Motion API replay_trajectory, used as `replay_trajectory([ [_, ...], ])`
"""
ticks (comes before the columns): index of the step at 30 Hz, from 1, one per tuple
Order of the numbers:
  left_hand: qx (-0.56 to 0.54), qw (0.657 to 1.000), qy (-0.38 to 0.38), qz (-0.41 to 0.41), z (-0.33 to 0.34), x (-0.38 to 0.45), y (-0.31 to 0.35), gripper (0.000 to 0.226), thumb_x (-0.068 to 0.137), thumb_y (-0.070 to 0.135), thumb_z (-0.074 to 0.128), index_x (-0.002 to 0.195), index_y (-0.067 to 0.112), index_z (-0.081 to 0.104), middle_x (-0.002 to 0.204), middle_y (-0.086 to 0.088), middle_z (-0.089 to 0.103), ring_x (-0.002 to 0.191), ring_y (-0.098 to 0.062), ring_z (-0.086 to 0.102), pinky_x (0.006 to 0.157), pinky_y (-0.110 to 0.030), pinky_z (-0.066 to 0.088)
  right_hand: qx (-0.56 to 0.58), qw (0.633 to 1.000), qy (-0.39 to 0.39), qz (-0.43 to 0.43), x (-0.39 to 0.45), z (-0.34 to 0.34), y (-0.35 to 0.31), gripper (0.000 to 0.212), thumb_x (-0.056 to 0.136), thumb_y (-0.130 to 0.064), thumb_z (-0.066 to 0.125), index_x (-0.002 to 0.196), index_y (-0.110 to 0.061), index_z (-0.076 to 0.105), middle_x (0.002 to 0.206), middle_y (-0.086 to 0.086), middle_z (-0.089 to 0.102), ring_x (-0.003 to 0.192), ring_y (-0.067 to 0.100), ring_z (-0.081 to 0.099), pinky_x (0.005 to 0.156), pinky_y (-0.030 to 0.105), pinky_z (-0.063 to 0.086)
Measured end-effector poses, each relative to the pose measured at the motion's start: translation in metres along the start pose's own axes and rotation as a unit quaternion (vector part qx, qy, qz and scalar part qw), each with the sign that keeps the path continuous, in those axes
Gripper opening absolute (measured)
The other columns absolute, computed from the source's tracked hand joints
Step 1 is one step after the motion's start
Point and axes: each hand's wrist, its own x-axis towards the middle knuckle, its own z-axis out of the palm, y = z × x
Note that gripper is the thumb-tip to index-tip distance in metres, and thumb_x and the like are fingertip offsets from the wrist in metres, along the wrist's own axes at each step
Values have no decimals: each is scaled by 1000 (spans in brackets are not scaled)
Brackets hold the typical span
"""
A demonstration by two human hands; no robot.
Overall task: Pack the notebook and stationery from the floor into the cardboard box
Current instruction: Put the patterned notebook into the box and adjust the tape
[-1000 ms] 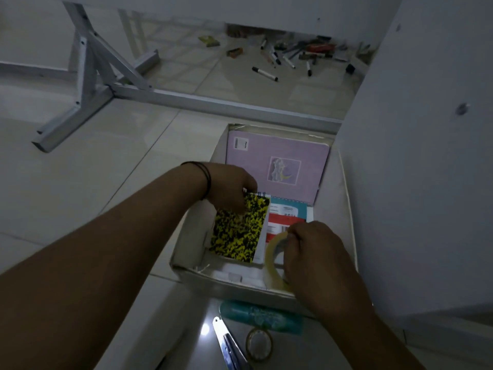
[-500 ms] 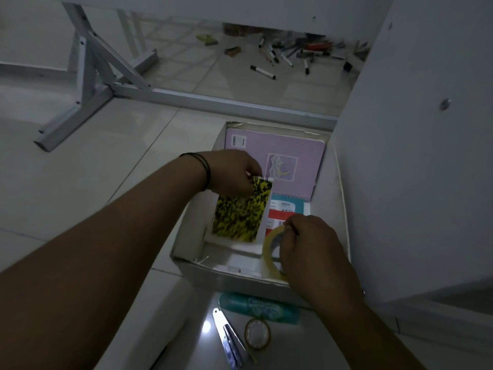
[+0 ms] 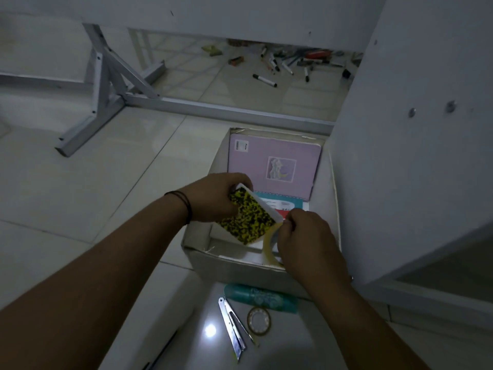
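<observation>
A: Where is the left hand (image 3: 213, 197)?
B: Over the cardboard box (image 3: 198, 237), its fingers clamped on the top edge of the yellow-black notebook (image 3: 249, 218), which tilts above the box floor.
A: And the right hand (image 3: 306, 240)?
B: Just right of the notebook, pinching an upright tape roll (image 3: 268, 245) inside the box.

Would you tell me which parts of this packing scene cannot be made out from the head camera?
- Tape roll: mostly hidden behind the right hand.
- Teal notebook: covered by the yellow-black notepad and both hands.
- Cardboard box floor: hidden by its contents.
- Pens under the table: too small and dim to count.
</observation>
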Motion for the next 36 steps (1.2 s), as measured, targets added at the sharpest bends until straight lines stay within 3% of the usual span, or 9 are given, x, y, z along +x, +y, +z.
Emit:
replay_trajectory([
  [2, 58, 998, -13, -7, 3, 2, 4, 22, 79, 11, 61, 100, 18, 62, 107, -5, 65, 94, -19, 60, 76, -28, 51, 14, 1000, -8, 4, 0, 1, 0, 20, 93, -22, 40, 83, -14, 55, 97, 6, 64, 75, 15, 50, 55, 18, 32],
  [4, 125, 991, -34, -33, 4, 5, 11, 31, 80, 17, 63, 111, 17, 64, 116, -5, 64, 100, -21, 60, 80, -29, 52, 24, 1000, -15, 10, 0, 2, 0, 23, 93, -24, 41, 92, -11, 60, 102, 7, 65, 85, 18, 60, 65, 21, 40],
  [6, 207, 975, -64, -39, 4, 8, 19, 43, 81, 18, 64, 123, 22, 58, 127, -5, 58, 111, -23, 57, 86, -30, 49, 26, 999, -15, 11, -1, 1, 0, 24, 94, -26, 42, 97, -11, 61, 105, 7, 66, 90, 19, 62, 67, 20, 41],
  [9, 275, 958, -83, -27, 0, 13, 26, 46, 83, 16, 62, 128, 22, 55, 131, -5, 56, 113, -22, 55, 82, -27, 45, 25, 1000, -13, 10, -1, 0, 0, 25, 94, -25, 41, 99, -11, 61, 105, 7, 65, 89, 17, 61, 67, 20, 39],
  [15, 251, 964, -80, -18, -10, 7, 16, 36, 82, 11, 61, 117, 21, 59, 126, -5, 58, 110, -22, 56, 77, -26, 45, 19, 1000, -9, 12, -1, 0, -1, 25, 95, -24, 39, 96, -11, 61, 100, 7, 64, 75, 11, 46, 54, 17, 29],
  [20, 278, 957, -87, -10, 7, 7, 11, 38, 85, 13, 59, 122, 20, 54, 125, -5, 59, 110, -23, 56, 85, -30, 48, 19, 1000, -19, 13, -1, -2, -1, 27, 94, -26, 45, 108, -10, 62, 110, 8, 63, 86, 17, 56, 71, 19, 34],
  [24, 289, 945, -148, -32, 20, 11, 11, 54, 87, 10, 54, 138, 23, 42, 132, -8, 54, 116, -24, 53, 87, -28, 44, 3, 1000, -28, 2, -1, 1, 1, 32, 92, -23, 46, 117, -10, 61, 115, 8, 60, 101, 20, 56, 76, 17, 32],
  [30, 301, 935, -179, -55, 29, 19, 14, 47, 89, 16, 53, 135, 16, 44, 130, -11, 53, 112, -24, 54, 79, -26, 42, 16, 999, -48, 17, 0, 2, 2, 30, 91, -26, 47, 110, -14, 66, 110, 5, 66, 90, 19, 61, 71, 20, 43],
  [36, 288, 934, -200, -67, 45, 17, 12, 45, 87, 28, 58, 129, 13, 49, 122, -10, 61, 101, -21, 58, 86, -30, 49, -18, 994, -109, 12, 0, 1, 1, 37, 92, -31, 48, 125, -17, 57, 126, 5, 61, 105, 24, 60, 94, 32, 49],
])
